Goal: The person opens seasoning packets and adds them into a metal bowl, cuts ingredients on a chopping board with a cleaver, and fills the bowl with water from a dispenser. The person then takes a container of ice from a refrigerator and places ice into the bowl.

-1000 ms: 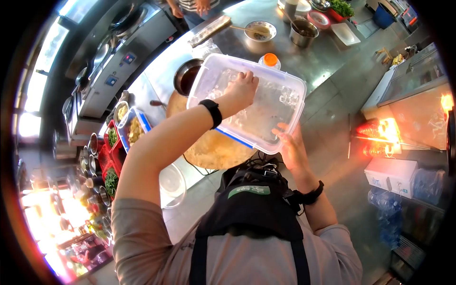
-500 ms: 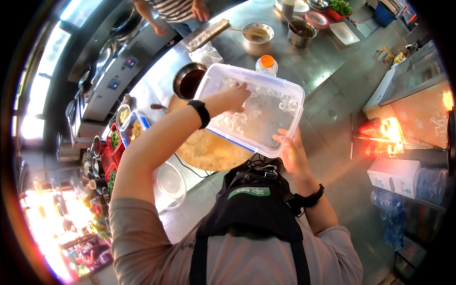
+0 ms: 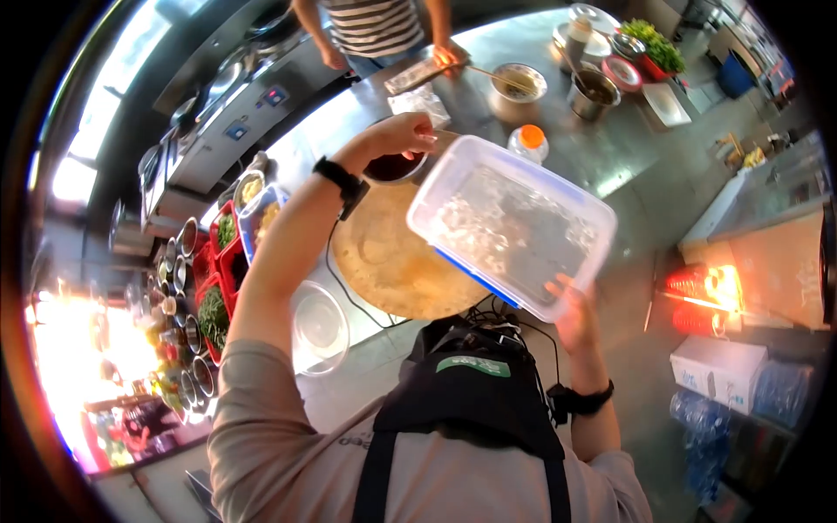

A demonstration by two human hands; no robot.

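My right hand grips the near right corner of a clear plastic container, which is tilted. Clear chunks that look like ice lie inside it, mostly toward its left side. My left hand is above a metal bowl of dark liquid, its fingers curled together. Whatever is between those fingers is too small to make out. Under the container and bowl lies a round wooden chopping board.
An orange-capped bottle stands behind the container. Farther back on the steel table are a bowl with chopsticks and a metal pot. A person in a striped shirt stands across the table. Red baskets of greens are at left.
My left hand has come out of the container and moved left over the dark liquid. The container has shifted right and down in view. The other person's hand now touches the long item on the table.
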